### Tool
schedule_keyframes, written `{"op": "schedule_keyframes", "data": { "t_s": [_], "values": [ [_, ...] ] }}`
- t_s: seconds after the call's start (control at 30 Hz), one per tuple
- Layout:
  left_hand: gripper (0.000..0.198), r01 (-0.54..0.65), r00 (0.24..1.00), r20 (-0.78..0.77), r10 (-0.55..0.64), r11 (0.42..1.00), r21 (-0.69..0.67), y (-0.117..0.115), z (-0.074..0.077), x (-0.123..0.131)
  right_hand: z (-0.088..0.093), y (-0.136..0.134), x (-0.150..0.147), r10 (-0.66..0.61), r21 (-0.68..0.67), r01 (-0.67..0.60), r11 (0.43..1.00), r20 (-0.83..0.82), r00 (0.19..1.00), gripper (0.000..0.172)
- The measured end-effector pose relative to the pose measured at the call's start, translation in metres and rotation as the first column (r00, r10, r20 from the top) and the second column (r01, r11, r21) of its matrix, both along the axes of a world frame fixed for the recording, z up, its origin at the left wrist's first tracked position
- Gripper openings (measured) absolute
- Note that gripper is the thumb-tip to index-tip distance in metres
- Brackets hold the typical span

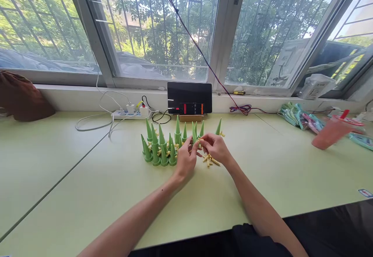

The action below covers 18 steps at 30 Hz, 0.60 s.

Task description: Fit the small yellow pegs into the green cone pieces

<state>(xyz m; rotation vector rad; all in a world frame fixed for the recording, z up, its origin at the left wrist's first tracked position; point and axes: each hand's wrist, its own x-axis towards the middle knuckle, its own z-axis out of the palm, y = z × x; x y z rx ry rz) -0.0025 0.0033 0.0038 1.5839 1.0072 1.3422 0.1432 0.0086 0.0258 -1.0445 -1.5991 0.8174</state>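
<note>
In the middle of the table, my left hand (186, 158) is closed around a green pointed cone (194, 134), its tip upright above the fingers. My right hand (217, 149) meets it there, fingers pinched on a small yellow peg-like piece (201, 141) at the cone's side; the exact contact is hidden by the fingers. Left of my hands stand several green cones (156, 158) in a cluster, with yellow bits among them. A loose pile of yellow pegs (211, 160) lies under my right hand. Another green cone (218, 126) stands behind it, yellow pieces beside its base.
A dark tablet (189, 93) with a phone (191, 108) before it leans at the back. To its left lies a power strip (126, 114) with cables. A cup of red drink (335, 131) and plastic packets (292, 115) are at the right; a brown bag (25, 98) is far left.
</note>
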Motion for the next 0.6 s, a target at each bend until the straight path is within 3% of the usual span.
{"op": "schedule_keyframes", "data": {
  "t_s": [0.27, 0.6],
  "values": [
    [0.055, 0.034, 0.999, -0.02, -0.034, 0.999, 0.024, -0.0021, 0.0004, -0.0016, 0.0002, -0.0003, -0.0001, -0.032, 0.005, 0.032, 0.999, 0.034, 0.999, 0.03],
    [0.05, 0.02, 0.999, -0.037, -0.018, 0.998, 0.059, -0.0024, 0.0001, -0.002, 0.0008, -0.0007, 0.0018, -0.137, 0.094, 0.12, 0.988, 0.197, 0.971, 0.025]
  ]
}}
